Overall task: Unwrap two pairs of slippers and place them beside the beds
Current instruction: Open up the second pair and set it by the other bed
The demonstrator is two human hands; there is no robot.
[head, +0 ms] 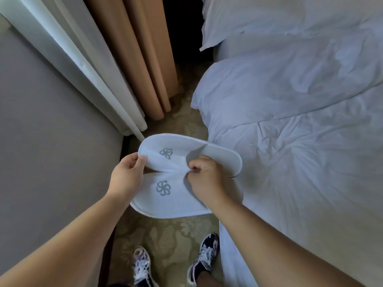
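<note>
Nearest you, your two sneakers (143, 266) stand on the patterned carpet (165, 230), in the narrow gap between a grey surface (51, 152) on the left and the bed (300, 162) on the right. Above the carpet you hold two white slippers side by side, toes pointing left. The near slipper (165, 195) lies below and between your hands, its heel end hidden behind your right wrist. Your right hand (205, 177) is curled tight and pinches the fabric where the two uppers meet. Your left hand (126, 177) grips the toe rim of the far slipper (176, 151), thumb on top. That slipper's heel runs right past your right hand to the duvet's edge. Farther off hang tan curtains (141, 59) and, on the bed, a pillow (279, 17).
</note>
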